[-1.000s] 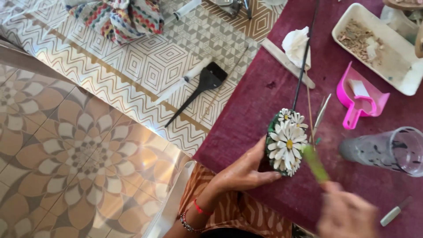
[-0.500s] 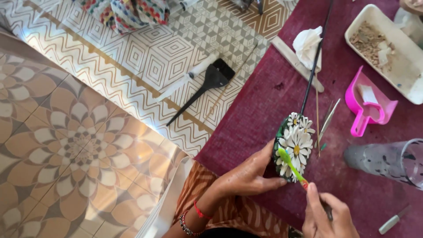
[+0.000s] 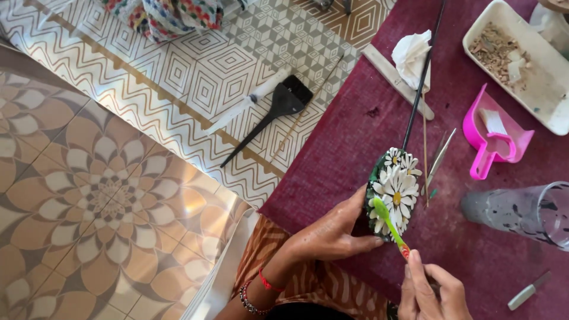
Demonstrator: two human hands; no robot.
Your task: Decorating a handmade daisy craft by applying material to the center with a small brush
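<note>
At the counter's near edge, left hand [image 3: 332, 231] grips an oval daisy-painted piece [image 3: 394, 189]; right hand [image 3: 431, 290], partly cut off, pinches a green brush [image 3: 388, 220].

Daylight fills the scene, bright and even, soft rather than harsh. A pale glare patch sits on the glossy floor tile [image 3: 195, 207] at about seven o'clock. Shadows are faint and short beside things on the maroon worktop [image 3: 355, 148]. Focus is sharp across the middle; the right hand [image 3: 430, 293] at five o'clock is slightly soft. Tile lines bend a little toward the edges.
</note>
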